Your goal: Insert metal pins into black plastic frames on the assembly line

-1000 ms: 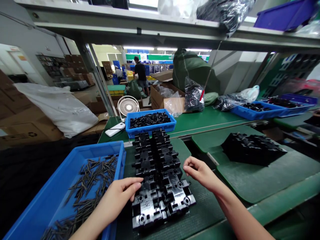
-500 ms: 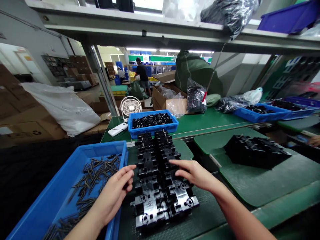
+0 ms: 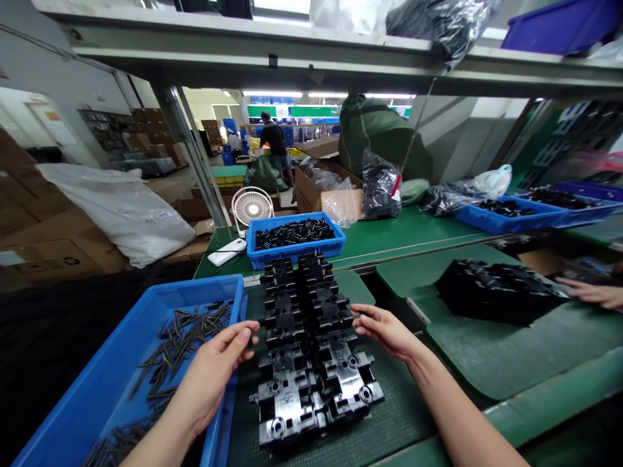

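Observation:
Two rows of black moulded plastic parts (image 3: 287, 395) stand side by side in front of me, with round holes and slots on their upper faces. My left hand (image 3: 219, 363) is at the left side of the rows, its fingers loosely bent and the fingertips close to the edge. On the opposite side, my right hand (image 3: 389, 332) has its fingers stretched toward the right edge, fingertips at the parts. Whether either hand presses on them I cannot tell. Nothing held shows in either hand. Left of the rows, a blue bin (image 3: 131, 318) contains many thin dark pins (image 3: 182, 337).
Behind the rows sits a blue tray (image 3: 296, 250) of small black pieces, beside a white fan (image 3: 252, 206). Another black block of parts (image 3: 496, 292) rests on the green board (image 3: 481, 363) at right, near a co-worker's hand (image 3: 596, 293). A shelf (image 3: 292, 55) spans overhead.
My right hand has moved from above the right row outward to its right edge. My left hand stays by the left edge. A co-worker's hand has come further in beside the right-hand block.

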A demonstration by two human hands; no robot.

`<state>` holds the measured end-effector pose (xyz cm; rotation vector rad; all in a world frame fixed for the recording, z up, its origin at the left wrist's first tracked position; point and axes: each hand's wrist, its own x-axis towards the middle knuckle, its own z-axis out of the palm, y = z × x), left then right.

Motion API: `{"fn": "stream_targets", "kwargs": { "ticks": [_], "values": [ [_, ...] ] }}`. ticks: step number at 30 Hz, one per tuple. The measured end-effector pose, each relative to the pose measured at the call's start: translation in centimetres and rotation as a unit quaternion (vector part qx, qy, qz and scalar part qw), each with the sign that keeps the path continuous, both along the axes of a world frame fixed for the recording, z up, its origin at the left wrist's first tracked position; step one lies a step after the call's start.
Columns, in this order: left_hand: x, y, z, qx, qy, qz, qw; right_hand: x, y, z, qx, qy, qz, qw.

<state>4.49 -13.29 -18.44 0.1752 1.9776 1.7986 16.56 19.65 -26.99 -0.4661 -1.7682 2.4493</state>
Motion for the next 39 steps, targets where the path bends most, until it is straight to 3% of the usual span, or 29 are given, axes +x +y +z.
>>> {"fn": "stream_targets", "kwargs": {
  "ticks": [3, 5, 11, 17, 24, 27, 30, 35, 39],
  "values": [
    [-0.3, 0.0, -0.2, -0.101, 0.121, -0.007, 0.988, 0.0, 0.2, 0.1, -0.041, 0.011, -0.009, 0.999],
    [-0.4, 0.4, 0.0, -0.127, 0.153, -0.032, 0.98, -0.1, 0.4, -0.1, -0.065, 0.027, -0.022, 0.997],
    [-1.2, 2.9, 0.9, -0.17, 0.255, -0.112, 0.945, -0.5, 0.9, -0.8, -0.088, 0.05, -0.051, 0.994],
    [-1.8, 3.9, -0.3, -0.205, 0.33, -0.153, 0.909, -0.4, 1.5, -1.1, -0.092, 0.047, -0.082, 0.991],
    [-1.9, 3.2, -1.6, -0.207, 0.337, -0.159, 0.904, -0.3, 1.2, -0.5, -0.082, 0.02, -0.069, 0.994],
    [-1.7, 3.1, -1.9, -0.208, 0.36, -0.15, 0.897, -0.2, 0.6, 1.1, -0.023, 0.038, -0.069, 0.997],
    [-1.5, 3.0, -1.7, -0.198, 0.372, -0.138, 0.896, -0.2, -0.2, 3.6, 0.094, 0.069, -0.045, 0.992],
    [-1.6, 2.8, -0.8, -0.178, 0.384, -0.099, 0.9, -1.2, -1.6, 7.4, 0.268, 0.062, 0.1, 0.956],
    [-1.4, 2.6, -0.7, -0.173, 0.405, -0.062, 0.896, -2.5, -2.0, 8.1, 0.359, 0.032, 0.18, 0.915]
  ]
}}
